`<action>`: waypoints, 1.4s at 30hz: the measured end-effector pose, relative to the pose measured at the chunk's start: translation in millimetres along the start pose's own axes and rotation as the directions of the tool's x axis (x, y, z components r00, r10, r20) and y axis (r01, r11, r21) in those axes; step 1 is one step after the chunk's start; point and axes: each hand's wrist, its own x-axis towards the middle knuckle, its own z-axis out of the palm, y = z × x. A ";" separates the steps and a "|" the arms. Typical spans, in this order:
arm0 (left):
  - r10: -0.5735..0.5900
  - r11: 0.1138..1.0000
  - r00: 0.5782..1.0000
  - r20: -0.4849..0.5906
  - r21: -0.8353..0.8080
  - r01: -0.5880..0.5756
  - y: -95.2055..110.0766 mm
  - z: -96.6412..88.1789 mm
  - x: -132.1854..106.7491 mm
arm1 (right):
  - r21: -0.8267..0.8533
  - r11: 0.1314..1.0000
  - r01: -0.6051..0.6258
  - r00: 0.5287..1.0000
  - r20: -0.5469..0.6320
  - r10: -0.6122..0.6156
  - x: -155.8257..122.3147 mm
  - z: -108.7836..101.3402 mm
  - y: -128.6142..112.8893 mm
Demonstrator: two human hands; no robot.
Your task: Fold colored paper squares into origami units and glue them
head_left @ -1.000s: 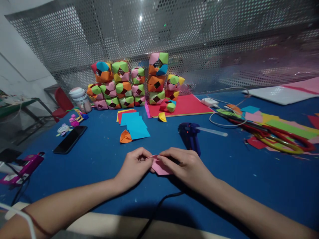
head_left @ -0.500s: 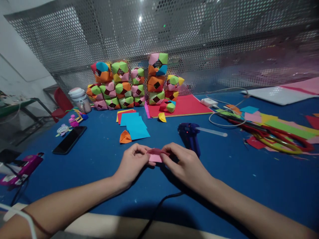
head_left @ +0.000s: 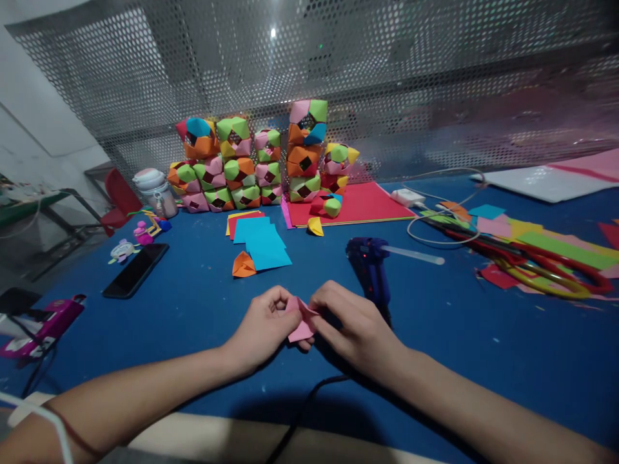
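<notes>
A small pink piece of paper [head_left: 302, 327], partly folded, is held between my two hands above the blue table [head_left: 193, 335]. My left hand [head_left: 264, 325] is closed on its left side, thumb lying across the front. My right hand [head_left: 351, 316] pinches the paper's upper right edge. Just beyond my right hand lies a dark blue glue gun [head_left: 367, 264] with a clear glue stick poking out of its back. A folded orange paper piece [head_left: 244, 265] rests beside blue paper squares [head_left: 265, 248], ahead of my left hand.
Stacked folded-paper blocks [head_left: 236, 174] stand at the back, beside red sheets [head_left: 377, 206]. Scissors [head_left: 546, 270] lie among paper scraps [head_left: 570, 248] on the right. A phone [head_left: 135, 270] and a purple power strip [head_left: 46, 328] are at left. A black cord [head_left: 309, 406] crosses the near edge.
The pink paper has been turned so more of its face shows, and its lower edge sits nearer me. My fingers have shifted their hold. The things on the table stay put.
</notes>
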 end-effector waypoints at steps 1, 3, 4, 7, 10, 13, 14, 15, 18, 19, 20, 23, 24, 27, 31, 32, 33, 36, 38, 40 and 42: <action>0.010 1.000 1.000 -0.011 0.007 -0.010 -0.8 -0.5 0.3 | -0.006 1.000 0.010 1.000 0.007 -0.010 0.7 -0.9 -1.5; 0.047 0.999 0.998 -0.050 0.026 -0.046 -2.4 -1.4 0.9 | 0.009 1.000 0.008 1.000 0.019 -0.008 2.3 -2.9 -4.8; 0.064 0.998 0.996 -0.063 0.029 -0.062 -3.0 -1.7 1.1 | 0.027 1.000 -0.002 1.000 0.032 0.002 3.1 -3.7 -6.3; 0.058 0.998 0.997 -0.058 0.019 -0.057 -3.5 -1.7 1.6 | 0.094 0.993 -0.072 0.996 0.064 0.066 4.2 -4.8 -7.9; 0.032 0.999 0.999 -0.040 0.008 -0.032 -2.6 -1.1 1.7 | 0.121 0.975 -0.187 0.981 0.064 0.181 3.8 -3.7 -5.8; 0.028 1.000 0.998 -0.047 0.009 -0.028 -1.7 -0.9 1.6 | 0.136 0.949 -0.285 0.956 0.104 0.273 4.0 -2.3 -3.1; 0.026 1.000 0.998 -0.053 0.013 -0.025 -1.5 -1.0 1.5 | 0.150 0.941 -0.305 0.950 0.121 0.288 4.3 -1.9 -2.5; 0.023 1.000 0.998 -0.057 0.019 -0.022 -1.4 -1.1 1.4 | 0.164 0.934 -0.318 0.945 0.134 0.298 4.7 -1.6 -2.0; 0.021 0.999 0.999 -0.050 0.038 -0.019 -0.8 -1.5 1.2 | 0.182 0.924 -0.337 0.939 0.140 0.315 5.8 -1.1 -1.3; 0.021 0.999 0.999 -0.040 0.044 -0.019 -0.5 -1.6 1.1 | 0.181 0.922 -0.341 0.938 0.134 0.320 6.0 -1.0 -1.2; 0.019 0.999 0.999 -0.031 0.050 -0.018 -0.1 -1.6 0.9 | 0.179 0.922 -0.344 0.937 0.129 0.325 6.1 -1.1 -1.3; 0.034 0.995 0.998 -0.044 0.094 -0.030 1.2 -1.4 0.3 | 0.174 0.920 -0.351 0.935 0.116 0.335 6.0 -1.3 -1.5; 0.045 0.993 0.997 -0.058 0.115 -0.039 1.7 -1.4 -0.1 | 0.172 0.920 -0.352 0.935 0.112 0.337 5.9 -1.3 -1.6; 0.091 0.981 0.993 -0.080 0.182 -0.075 2.8 -1.8 -1.7 | 0.168 0.922 -0.348 0.937 0.094 0.337 5.4 -1.3 -1.7; 0.170 0.943 0.983 -0.072 0.302 -0.141 3.3 -3.3 -3.8 | 0.162 0.929 -0.333 0.943 0.081 0.323 4.7 -1.2 -2.2; 0.190 0.929 0.979 -0.075 0.338 -0.154 3.4 -3.5 -4.2 | 0.160 0.932 -0.326 0.945 0.079 0.317 4.6 -1.4 -2.4; 0.205 0.917 0.976 -0.077 0.363 -0.164 3.5 -3.7 -4.5 | 0.157 0.935 -0.317 0.948 0.076 0.309 4.5 -1.6 -2.6; 0.227 0.907 0.971 -0.071 0.378 -0.184 3.8 -3.6 -5.3 | 0.149 0.947 -0.284 0.959 0.070 0.276 4.6 -2.7 -3.6; 0.235 0.904 0.969 -0.077 0.384 -0.189 3.8 -3.5 -5.6 | 0.146 0.954 -0.262 0.965 0.068 0.255 4.8 -3.4 -4.4; 0.243 0.901 0.965 -0.099 0.393 -0.187 3.6 -3.7 -5.3 | 0.145 0.957 -0.251 0.968 0.066 0.243 5.2 -3.7 -5.3; 0.249 0.912 0.959 -0.135 0.365 -0.185 3.3 -4.4 -4.4 | 0.139 0.954 -0.266 0.964 0.064 0.259 5.4 -3.5 -5.7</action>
